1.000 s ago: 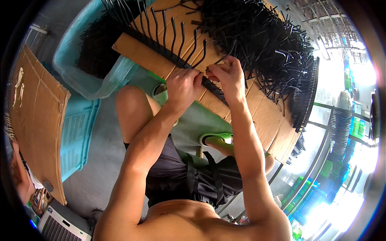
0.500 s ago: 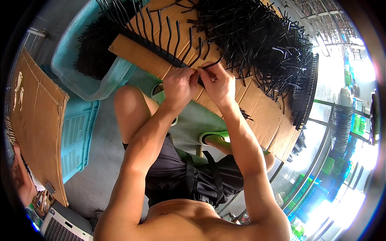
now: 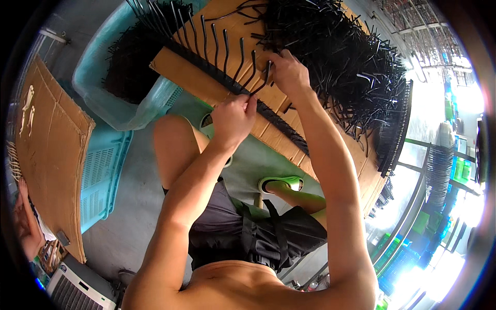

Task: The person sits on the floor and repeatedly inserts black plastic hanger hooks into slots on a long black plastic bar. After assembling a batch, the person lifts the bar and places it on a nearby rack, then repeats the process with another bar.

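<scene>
A long black slotted strip (image 3: pixel 206 67) lies slantwise on a cardboard-covered surface (image 3: pixel 178 67). Several thin black curved rods, shaped like glasses temple arms, stand in a row along its far-left half; the near-right half holds none. My left hand (image 3: pixel 233 119) is closed at the strip, thumb and finger pinching the lower end of the last temple arm (image 3: pixel 262 81) in the row. My right hand (image 3: pixel 290 75) has its fingers curled together at that arm's upper tip, partly covering what they touch. Beside it lies a large tangled pile of black temple arms (image 3: pixel 330 57).
At the left stands a blue basket (image 3: pixel 88 77) lined with clear plastic, holding a dark heap. Below it are a cardboard sheet (image 3: pixel 51 155) and another blue crate (image 3: pixel 103 175). A filled black rack (image 3: pixel 395 129) stands at the right edge. Another person's arm (image 3: pixel 28 222) shows far left.
My right hand has moved up and right, away from my left hand. The last temple arm now stands more upright in line with the row. My left hand stays at the strip.
</scene>
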`<state>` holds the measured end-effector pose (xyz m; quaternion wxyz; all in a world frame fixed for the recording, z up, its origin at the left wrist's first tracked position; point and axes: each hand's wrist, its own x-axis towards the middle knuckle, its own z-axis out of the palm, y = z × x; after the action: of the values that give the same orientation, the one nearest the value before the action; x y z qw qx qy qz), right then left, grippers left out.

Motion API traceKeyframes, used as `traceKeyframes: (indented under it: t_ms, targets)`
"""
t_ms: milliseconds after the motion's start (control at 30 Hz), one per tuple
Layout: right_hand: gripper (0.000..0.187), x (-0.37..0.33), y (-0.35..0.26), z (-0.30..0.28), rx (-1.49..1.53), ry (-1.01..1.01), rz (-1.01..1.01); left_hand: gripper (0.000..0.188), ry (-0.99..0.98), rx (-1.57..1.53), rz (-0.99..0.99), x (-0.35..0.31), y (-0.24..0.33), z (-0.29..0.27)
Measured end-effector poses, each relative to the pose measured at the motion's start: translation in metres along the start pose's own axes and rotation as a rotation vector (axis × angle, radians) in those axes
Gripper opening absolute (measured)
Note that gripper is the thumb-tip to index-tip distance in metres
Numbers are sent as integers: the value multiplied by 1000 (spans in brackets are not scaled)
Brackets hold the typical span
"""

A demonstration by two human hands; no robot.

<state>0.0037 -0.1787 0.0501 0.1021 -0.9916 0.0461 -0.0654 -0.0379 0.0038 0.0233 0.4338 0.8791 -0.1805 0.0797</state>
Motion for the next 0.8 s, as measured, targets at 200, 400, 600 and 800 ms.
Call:
traceKeyframes:
  t_ms: [200,400,600,800]
  targets:
    - [18,-9,7,9,29,109,-120,16,30,-145,105,-10,2,9]
    - [15,-39,2,-22,505,373,19,25,-36,-123,101,-5,-11,14]
    - [16,-58,-2,-13,803,-113,432,17,29,-136,208,-1,-11,10]
    - [17,-83,-38,-18,1088,87,384,14,106,-36,337,2,-3,8]
